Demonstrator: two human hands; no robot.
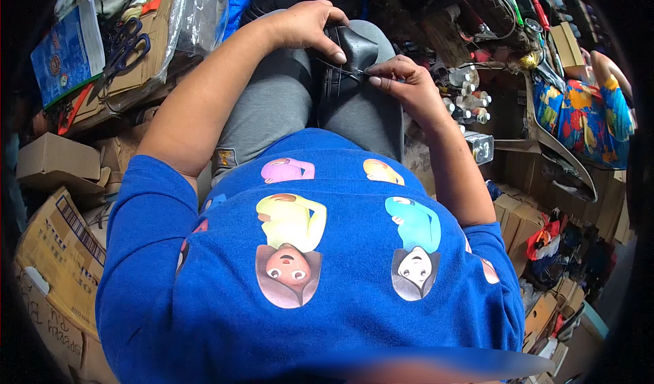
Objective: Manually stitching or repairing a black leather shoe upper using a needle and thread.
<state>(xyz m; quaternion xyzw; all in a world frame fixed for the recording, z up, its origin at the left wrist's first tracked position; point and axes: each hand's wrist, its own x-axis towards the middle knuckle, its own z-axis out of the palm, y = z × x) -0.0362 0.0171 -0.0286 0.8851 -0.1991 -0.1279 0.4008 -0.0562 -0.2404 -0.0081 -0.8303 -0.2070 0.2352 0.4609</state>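
Note:
A black leather shoe (361,48) rests across my lap, on grey trousers (269,105). My left hand (308,28) curls over its far left side, thumb pressed down on the leather. At the shoe's near edge my right hand (407,84) pinches with thumb and forefinger. A thin thread-like line (346,70) runs along that edge between the two hands. Whether it is thread or a needle is too fine to tell. The fingers of my left hand are partly hidden behind the shoe.
On the left, blue-handled scissors (133,47) and a blue book (65,57) lie on cardboard. Small clear bottles (470,101) stand to the right of my knees. Another person in colourful clothing (579,115) sits at the right. Cardboard boxes (58,163) lie at the left.

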